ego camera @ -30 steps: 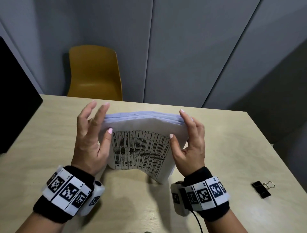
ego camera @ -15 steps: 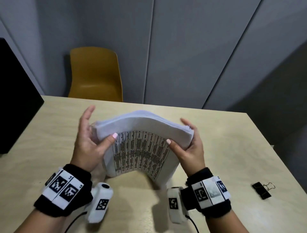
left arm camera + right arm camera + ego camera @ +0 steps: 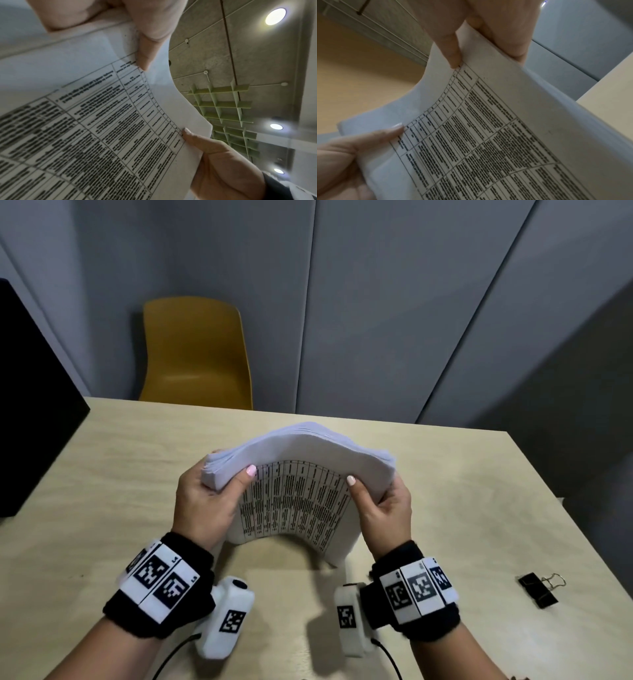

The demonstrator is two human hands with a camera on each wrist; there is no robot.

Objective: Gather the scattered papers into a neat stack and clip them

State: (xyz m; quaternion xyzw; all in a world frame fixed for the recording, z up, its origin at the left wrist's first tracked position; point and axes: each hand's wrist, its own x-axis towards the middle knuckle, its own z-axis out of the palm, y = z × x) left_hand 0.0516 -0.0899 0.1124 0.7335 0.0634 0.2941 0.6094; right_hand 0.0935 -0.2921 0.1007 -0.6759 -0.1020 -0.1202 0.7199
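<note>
A thick stack of white papers with a printed table on its near face stands on edge on the table, bowed into an arch. My left hand grips its upper left corner, thumb on the printed face and fingers hidden behind. At the upper right corner my right hand holds it the same way. The left wrist view shows the printed sheet under my left thumb, and the right wrist view shows the sheet under my right thumb. A black binder clip lies on the table to the right, apart from both hands.
The beige table runs to a far edge with a yellow chair behind it. A large black object stands at the left edge. Grey wall panels close off the back.
My fingers, spread beside the stack a second ago, have closed round its top corners. The top edge has bent over toward me and the stack bows more.
</note>
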